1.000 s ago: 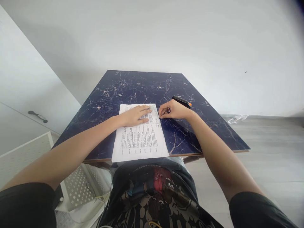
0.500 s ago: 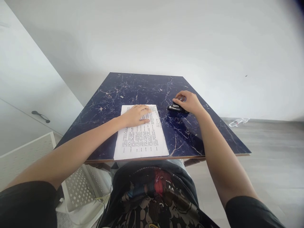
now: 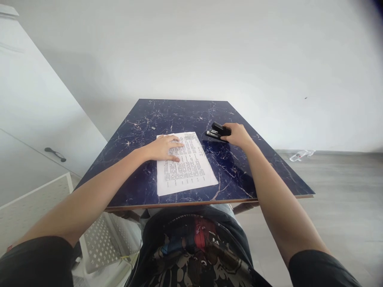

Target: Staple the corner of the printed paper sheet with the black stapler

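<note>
Printed white paper lies on the dark blue marbled table, turned slightly at an angle; whether it is one sheet or a stack I cannot tell. My left hand rests flat on its upper left part, fingers spread. A black stapler is just right of the paper's top corner, apart from it, its jaw end pointing left toward the paper. My right hand grips the stapler's rear end, thumb below and fingers above. The palm hides the back of the stapler.
A small light scrap lies on the table beyond the paper. White perforated basket stands low at the left, near a cabinet with a dark handle. Clear plastic wrapping lies on the floor by the wall.
My right hand has left the paper's right edge and taken hold of the stapler, which has swung to point left. The paper has turned and shifted away from the table's front edge under my left hand.
</note>
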`<action>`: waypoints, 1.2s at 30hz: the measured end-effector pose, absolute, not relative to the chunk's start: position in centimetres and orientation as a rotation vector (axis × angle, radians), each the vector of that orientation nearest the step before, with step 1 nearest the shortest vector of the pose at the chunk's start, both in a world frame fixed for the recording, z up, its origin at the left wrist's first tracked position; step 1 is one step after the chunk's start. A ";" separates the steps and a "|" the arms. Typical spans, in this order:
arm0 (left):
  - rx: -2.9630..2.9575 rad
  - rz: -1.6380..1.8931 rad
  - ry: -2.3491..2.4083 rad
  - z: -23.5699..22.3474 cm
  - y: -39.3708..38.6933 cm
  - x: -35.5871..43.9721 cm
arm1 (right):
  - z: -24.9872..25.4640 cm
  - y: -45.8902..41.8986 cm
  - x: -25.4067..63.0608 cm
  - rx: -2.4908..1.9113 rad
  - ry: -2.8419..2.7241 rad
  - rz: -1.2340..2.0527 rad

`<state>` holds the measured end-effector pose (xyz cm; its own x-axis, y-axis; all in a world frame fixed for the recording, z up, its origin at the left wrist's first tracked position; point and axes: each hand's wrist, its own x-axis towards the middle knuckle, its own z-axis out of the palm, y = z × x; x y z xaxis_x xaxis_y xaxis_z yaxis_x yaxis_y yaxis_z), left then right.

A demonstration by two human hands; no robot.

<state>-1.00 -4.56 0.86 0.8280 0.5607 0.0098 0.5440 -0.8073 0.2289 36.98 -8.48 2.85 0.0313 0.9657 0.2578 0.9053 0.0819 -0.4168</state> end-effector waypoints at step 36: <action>2.333 0.489 0.785 -0.5 -3.5 -0.4 | -0.6 -8.6 29.3 -1.279 -1.589 1.299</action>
<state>-0.39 -3.49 -0.52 0.7545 0.6407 0.1422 0.4107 -0.6299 0.6592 29.31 -8.58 -0.63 -0.2599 0.9637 -0.0618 0.2524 0.0060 -0.9676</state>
